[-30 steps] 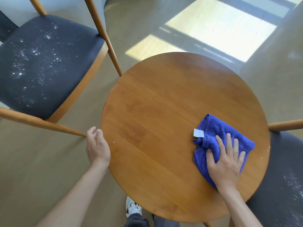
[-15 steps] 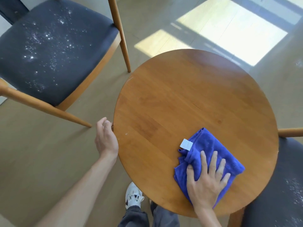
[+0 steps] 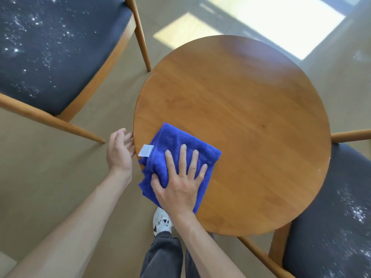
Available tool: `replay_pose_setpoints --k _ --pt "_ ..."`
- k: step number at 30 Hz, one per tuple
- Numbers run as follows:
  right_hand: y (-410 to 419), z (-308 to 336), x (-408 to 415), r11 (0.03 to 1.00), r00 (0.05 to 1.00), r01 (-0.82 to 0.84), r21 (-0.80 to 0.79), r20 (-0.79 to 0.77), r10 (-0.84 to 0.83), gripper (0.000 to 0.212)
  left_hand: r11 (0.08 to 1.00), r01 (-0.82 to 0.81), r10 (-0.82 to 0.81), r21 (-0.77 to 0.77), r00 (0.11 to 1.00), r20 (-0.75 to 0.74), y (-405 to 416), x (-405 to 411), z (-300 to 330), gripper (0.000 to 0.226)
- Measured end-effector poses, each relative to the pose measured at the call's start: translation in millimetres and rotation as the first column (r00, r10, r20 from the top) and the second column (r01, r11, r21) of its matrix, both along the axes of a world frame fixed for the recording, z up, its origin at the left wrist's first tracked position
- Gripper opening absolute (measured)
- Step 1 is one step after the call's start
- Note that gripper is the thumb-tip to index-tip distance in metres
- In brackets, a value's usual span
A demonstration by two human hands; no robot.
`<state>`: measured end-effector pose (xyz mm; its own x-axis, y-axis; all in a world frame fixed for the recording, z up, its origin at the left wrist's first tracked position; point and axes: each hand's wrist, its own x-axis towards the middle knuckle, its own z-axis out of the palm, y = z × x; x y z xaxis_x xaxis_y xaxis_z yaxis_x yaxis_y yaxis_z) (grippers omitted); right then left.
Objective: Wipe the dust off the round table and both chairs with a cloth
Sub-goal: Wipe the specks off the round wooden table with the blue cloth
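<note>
Blue microfibre cloth lies under my flat, pressing right hand; sweeping leftward off the round wooden table, my cupped, empty left hand should catch dust.

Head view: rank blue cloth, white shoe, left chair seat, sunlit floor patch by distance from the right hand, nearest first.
1. blue cloth: directly under the right hand, pressed on the round table.
2. white shoe: just below the hand, on the floor.
3. left chair seat: upper left, dusty.
4. sunlit floor patch: top right, beyond the table.
</note>
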<state>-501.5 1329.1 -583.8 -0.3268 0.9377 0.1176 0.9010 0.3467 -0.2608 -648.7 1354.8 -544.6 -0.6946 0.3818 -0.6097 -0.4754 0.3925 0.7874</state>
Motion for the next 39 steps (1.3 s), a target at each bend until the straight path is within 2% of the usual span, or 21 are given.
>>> replay_pose_setpoints --k 4,7,11,14,16,19,21,24,27,35,39 --pt "10.1 0.4 -36.3 0.994 0.99 -0.103 -0.042 -0.099 0.098 0.061 0.998 0.046 -0.047 -0.034 0.999 -0.021 -7.9 -7.9 -5.1 0.029" --pt "16.7 -0.6 -41.9 0.983 0.982 -0.162 -0.082 -0.107 0.153 0.065 0.996 0.08 -0.083 -0.046 0.995 -0.05 -10.2 -10.5 -9.7 0.032" --pt "15.3 3.9 -27.9 0.977 0.976 -0.18 -0.111 -0.14 0.164 0.066 0.993 0.102 -0.104 -0.061 0.994 -0.034 -11.2 1.5 -14.6 0.027" --pt "5.9 7.6 -9.3 0.981 0.976 -0.15 -0.122 -0.175 0.128 0.067 0.997 0.06 -0.063 -0.046 0.996 -0.064 -11.8 23.7 -16.6 0.019" --pt "-1.6 8.1 10.7 0.984 0.977 -0.141 -0.113 -0.177 0.12 0.065 0.997 0.032 -0.038 -0.07 0.995 -0.095 -12.6 38.7 -18.1 0.028" --pt "-9.7 7.3 50.0 0.985 0.978 -0.143 -0.096 -0.163 0.126 0.062 0.99 0.019 -0.037 -0.138 0.991 -0.13 -13.7 52.7 -24.9 0.055" --pt "-10.6 7.6 77.5 0.986 0.979 -0.147 -0.081 -0.152 0.133 0.061 0.978 0.009 -0.054 -0.207 0.976 -0.212 -13.2 58.6 -28.2 0.058" --pt "-5.7 9.9 121.1 0.991 0.984 -0.121 -0.052 -0.139 0.113 0.059 0.904 0.013 -0.212 -0.428 0.882 -0.42 -15.8 73.5 -20.7 0.059" --pt "3.3 10.7 167.6 0.997 0.994 -0.077 -0.015 -0.077 0.075 0.06 0.865 0.113 -0.391 -0.488 0.762 -0.517 -16.6 98.2 -8.8 0.056" --pt "37.1 5.3 258.7 0.995 0.998 0.005 0.095 0.064 -0.011 0.06 0.746 0.355 -0.663 -0.563 0.476 -0.578 -0.9 142.9 9.6 0.053" --pt "53.8 5.1 288.4 0.993 0.991 0.088 0.085 0.091 -0.095 0.06 0.7 0.447 -0.713 -0.557 0.395 -0.579 5.7 163.1 10.9 0.05"
